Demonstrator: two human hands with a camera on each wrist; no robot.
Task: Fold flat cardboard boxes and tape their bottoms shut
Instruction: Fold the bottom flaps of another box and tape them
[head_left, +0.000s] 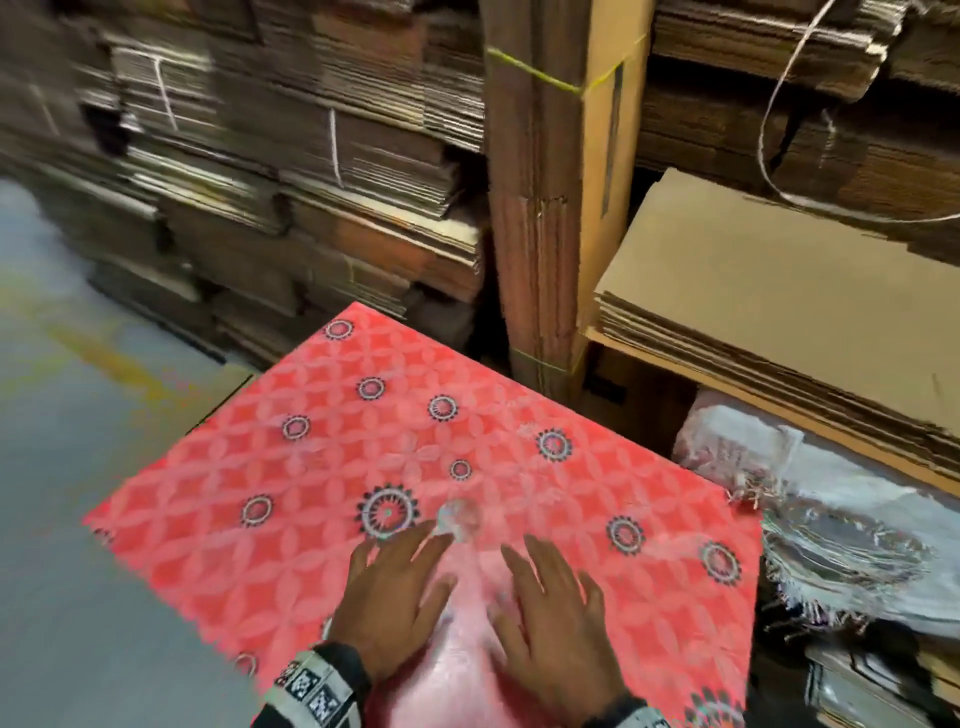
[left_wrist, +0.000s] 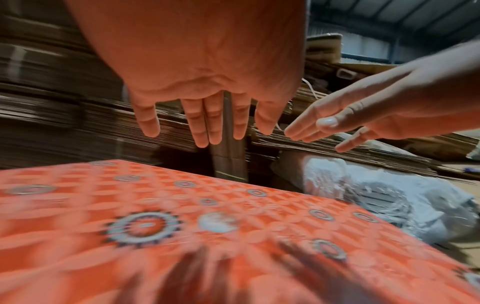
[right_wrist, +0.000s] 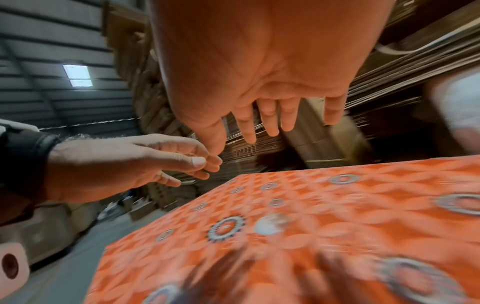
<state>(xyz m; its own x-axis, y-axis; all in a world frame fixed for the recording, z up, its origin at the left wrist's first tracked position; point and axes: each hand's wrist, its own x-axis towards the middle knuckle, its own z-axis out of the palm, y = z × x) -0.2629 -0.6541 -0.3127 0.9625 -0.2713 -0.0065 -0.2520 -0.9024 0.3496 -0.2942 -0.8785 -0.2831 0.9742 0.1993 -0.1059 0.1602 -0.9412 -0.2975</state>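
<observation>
Both hands flat and empty, no box taken yet.

Head view: my left hand (head_left: 390, 592) and right hand (head_left: 558, 608), fingers straight and spread, over the red patterned tabletop (head_left: 322, 493) at lower centre. The flat cardboard stack (head_left: 779, 306) lies at the right of the frame, long edge running down-right; right hand nearer.
Left wrist view: fingers (left_wrist: 207, 127) hang straight above the tabletop.
Right wrist view: the same, nothing held.

L hand (head_left: 387, 597), R hand (head_left: 553, 618), fingers straight
</observation>
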